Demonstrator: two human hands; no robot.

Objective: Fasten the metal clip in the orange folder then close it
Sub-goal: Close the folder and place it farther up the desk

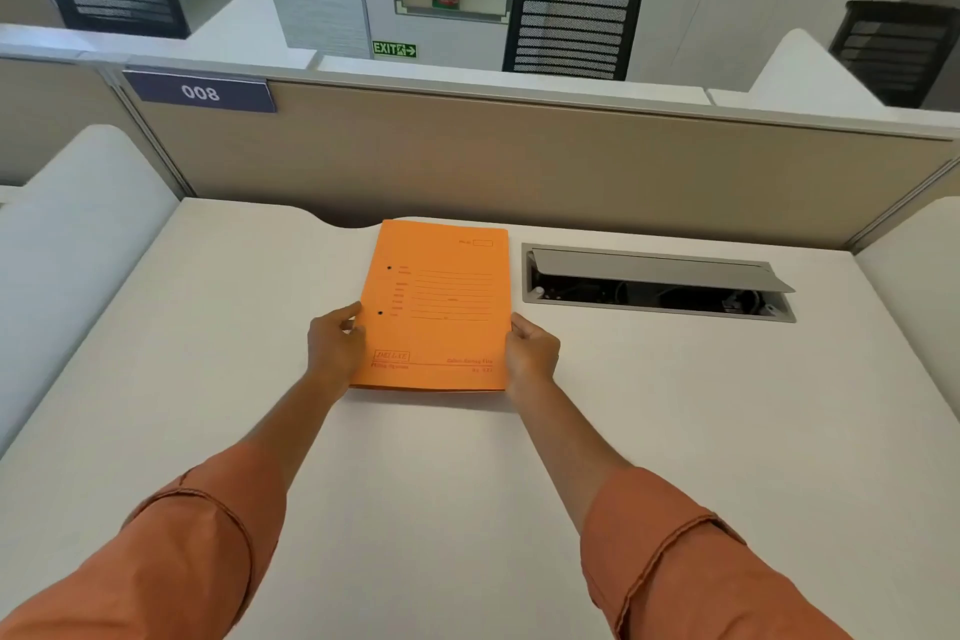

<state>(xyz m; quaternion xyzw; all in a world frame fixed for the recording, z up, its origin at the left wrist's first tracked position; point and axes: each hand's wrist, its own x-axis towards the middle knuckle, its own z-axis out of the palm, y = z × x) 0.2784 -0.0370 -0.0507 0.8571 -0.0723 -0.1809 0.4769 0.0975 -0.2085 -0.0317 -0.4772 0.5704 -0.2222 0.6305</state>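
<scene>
The orange folder lies closed and flat on the white desk, its printed front cover facing up with two small dark holes near the left edge. My left hand grips the folder's left edge, thumb on top of the cover. At the right edge, near the lower corner, my right hand holds the folder with its fingers curled around it. The metal clip is hidden inside the folder.
A grey cable hatch with its lid propped open is set into the desk just right of the folder. A beige partition labelled 008 runs along the desk's far edge. White side dividers stand at both ends.
</scene>
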